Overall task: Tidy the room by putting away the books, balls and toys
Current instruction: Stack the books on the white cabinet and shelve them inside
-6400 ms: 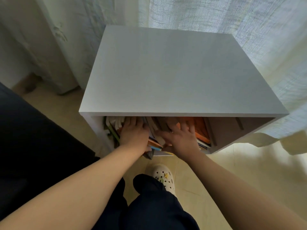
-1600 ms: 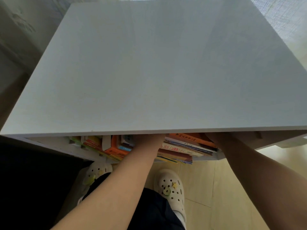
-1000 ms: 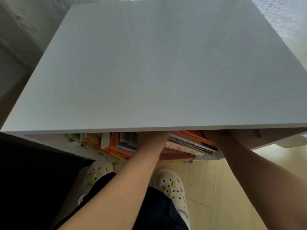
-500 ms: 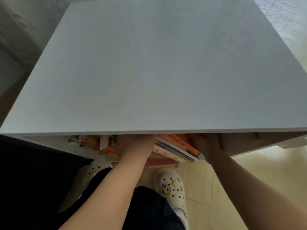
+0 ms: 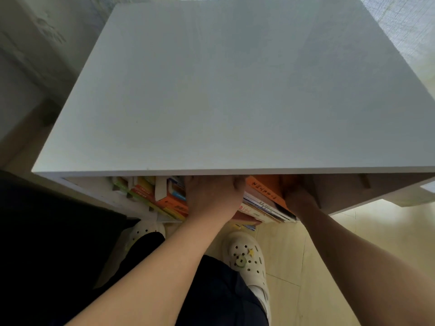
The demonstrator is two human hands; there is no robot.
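While both arms reach into the open front of the white cabinet (image 5: 235,90), the step in hand reads as shelving books; no balls or toys are in view.

Left grip (image 5: 211,196) sits just under the cabinet's top edge, between the upright books (image 5: 164,196) at the cabinet's left side and the leaning books (image 5: 261,209) toward its middle. Only the back of it shows. The fingers are hidden under the top, so open or closed can't be told.

Right grip (image 5: 299,198) is against the right face of the orange book (image 5: 266,189), outermost of the leaning lot. Its fingers are hidden too, so same verdict.

Some lower book ends poke out past the cabinet's front edge, over the floor (image 5: 329,243).

Judgement: the next move calls for tipping the leaning lot upright against the left group, then pushing everything back flush. Risk is the loose lower books sliding out onto the floor.
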